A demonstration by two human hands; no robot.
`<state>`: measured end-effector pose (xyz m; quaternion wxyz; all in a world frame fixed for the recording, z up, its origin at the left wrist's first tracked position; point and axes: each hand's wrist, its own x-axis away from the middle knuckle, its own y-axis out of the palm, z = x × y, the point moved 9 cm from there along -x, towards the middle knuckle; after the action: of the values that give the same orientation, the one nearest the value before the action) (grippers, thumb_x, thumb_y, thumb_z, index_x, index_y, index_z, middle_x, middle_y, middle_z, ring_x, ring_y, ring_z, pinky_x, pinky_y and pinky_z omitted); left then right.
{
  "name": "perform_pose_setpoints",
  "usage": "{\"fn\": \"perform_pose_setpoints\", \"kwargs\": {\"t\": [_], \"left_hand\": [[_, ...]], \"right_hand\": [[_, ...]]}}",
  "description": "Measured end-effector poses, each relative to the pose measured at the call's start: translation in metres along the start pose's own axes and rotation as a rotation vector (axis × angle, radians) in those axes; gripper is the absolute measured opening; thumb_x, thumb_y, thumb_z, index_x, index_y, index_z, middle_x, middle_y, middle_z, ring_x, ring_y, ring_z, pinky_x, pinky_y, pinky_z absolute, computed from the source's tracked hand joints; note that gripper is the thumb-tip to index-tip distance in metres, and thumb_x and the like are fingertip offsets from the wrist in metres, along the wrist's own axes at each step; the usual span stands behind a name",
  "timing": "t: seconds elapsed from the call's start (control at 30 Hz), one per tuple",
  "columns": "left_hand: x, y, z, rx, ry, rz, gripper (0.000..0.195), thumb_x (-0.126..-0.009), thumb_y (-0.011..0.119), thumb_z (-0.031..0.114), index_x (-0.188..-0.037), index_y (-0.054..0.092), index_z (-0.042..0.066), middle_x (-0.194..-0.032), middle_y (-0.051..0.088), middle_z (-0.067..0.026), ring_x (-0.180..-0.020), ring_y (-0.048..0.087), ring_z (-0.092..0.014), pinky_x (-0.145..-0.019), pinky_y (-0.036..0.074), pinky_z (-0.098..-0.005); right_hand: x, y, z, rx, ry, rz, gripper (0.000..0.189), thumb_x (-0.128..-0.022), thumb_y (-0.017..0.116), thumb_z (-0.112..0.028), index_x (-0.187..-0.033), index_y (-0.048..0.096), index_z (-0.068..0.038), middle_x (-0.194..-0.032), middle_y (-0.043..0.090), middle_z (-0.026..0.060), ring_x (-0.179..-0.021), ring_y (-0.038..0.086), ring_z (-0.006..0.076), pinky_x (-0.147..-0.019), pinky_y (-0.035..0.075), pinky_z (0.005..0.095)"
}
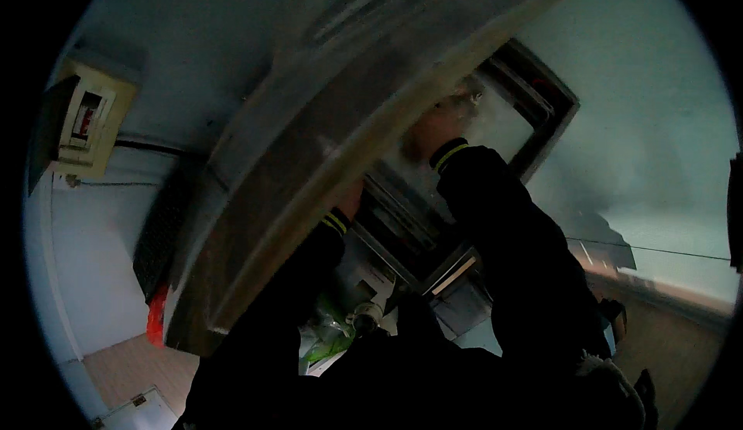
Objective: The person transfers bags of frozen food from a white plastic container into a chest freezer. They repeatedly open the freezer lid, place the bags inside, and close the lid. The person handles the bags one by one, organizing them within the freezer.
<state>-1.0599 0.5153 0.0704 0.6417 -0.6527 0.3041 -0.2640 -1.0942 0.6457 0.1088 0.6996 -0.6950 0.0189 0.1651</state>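
Observation:
A large, dull grey, range-hood-like panel (302, 134) with a curved, stained edge slants across the middle, close to the camera. Just past its lower edge is my left hand (350, 199), with its fingers hidden behind the panel. My right hand (442, 125) is farther up along the same edge, blurred and in shadow. Something small glints beside its fingers, and I cannot make out whether it is gripped. Beyond both hands lies a dark rectangular frame (548, 113) with stepped rims around a paler, cloudy surface (505, 122).
At left, a cream electrical breaker box (87, 122) has its cover swung out. A dark grille-like panel (159, 238) and a red plastic piece (155, 317) stand near the hood-like panel. Below are green plastic (328, 346), a round metal fitting (365, 317) and a grey box (461, 308).

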Motion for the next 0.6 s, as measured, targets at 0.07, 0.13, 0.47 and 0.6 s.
{"fn": "perform_pose_setpoints", "kwargs": {"t": [0.07, 0.13, 0.47, 0.6], "left_hand": [[0.003, 0.005, -0.007, 0.095, -0.13, -0.083, 0.033, -0.075, 0.039, 0.004, -0.108, 0.043, -0.001, -0.113, 0.042, -0.0192, -0.104, 0.042, -0.031, -0.085, 0.039, -0.0364], [-0.019, 0.008, 0.005, 0.139, -0.128, -0.1, 0.034, -0.076, 0.039, 0.004, -0.109, 0.042, 0.0, -0.115, 0.04, -0.0187, -0.105, 0.041, -0.031, -0.086, 0.038, -0.0363], [0.01, 0.039, -0.024, 0.126, -0.142, -0.03, 0.04, -0.074, 0.044, 0.004, -0.114, 0.04, 0.001, -0.121, 0.036, -0.0178, -0.109, 0.039, -0.031, -0.091, 0.034, -0.0351], [0.013, 0.023, -0.013, -0.108, 0.001, -0.125, 0.037, -0.073, 0.043, 0.005, -0.109, 0.044, 0.001, -0.116, 0.04, -0.0179, -0.104, 0.042, -0.032, -0.088, 0.036, -0.036]], "right_hand": [[0.0, 0.0, -0.005, -0.004, -0.008, 0.071, 0.025, -0.067, 0.053, -0.018, -0.091, 0.058, -0.013, -0.102, 0.051, 0.0057, -0.103, 0.041, 0.0235, -0.094, 0.028, 0.0379], [0.014, 0.009, 0.01, 0.096, 0.037, 0.175, 0.029, -0.068, 0.053, -0.02, -0.096, 0.056, -0.014, -0.109, 0.048, 0.0062, -0.106, 0.04, 0.0236, -0.095, 0.025, 0.0383], [0.028, 0.012, 0.039, -0.191, 0.199, 0.137, 0.051, -0.074, 0.05, -0.031, -0.12, 0.036, -0.013, -0.126, 0.034, 0.0091, -0.118, 0.027, 0.0274, -0.095, 0.023, 0.0434], [0.034, 0.006, 0.029, -0.271, 0.157, 0.198, 0.052, -0.074, 0.051, -0.029, -0.12, 0.035, -0.012, -0.125, 0.034, 0.0106, -0.116, 0.029, 0.0285, -0.094, 0.025, 0.044]]}}
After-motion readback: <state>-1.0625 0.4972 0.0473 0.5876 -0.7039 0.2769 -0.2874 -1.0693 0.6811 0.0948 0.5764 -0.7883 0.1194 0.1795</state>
